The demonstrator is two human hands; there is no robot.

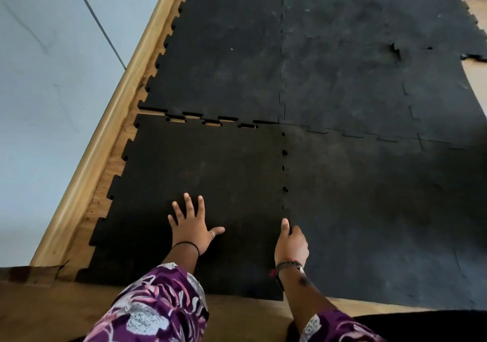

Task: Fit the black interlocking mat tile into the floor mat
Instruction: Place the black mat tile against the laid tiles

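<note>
Evenly lit by soft daylight, brightest at the upper left of the frame on the pale wall [47, 83]. Dim toward the lower right, with a broad soft shadow over the floor mat [382, 223]. No glare. Strong wide-angle bending of straight lines toward the edges. Slightly soft overall, smeared at the upper right corner.

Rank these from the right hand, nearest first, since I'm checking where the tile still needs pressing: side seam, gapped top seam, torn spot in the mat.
1. Side seam, at the right hand's thumb.
2. Gapped top seam, ahead and leftward.
3. Torn spot, far ahead, rightward.
</note>
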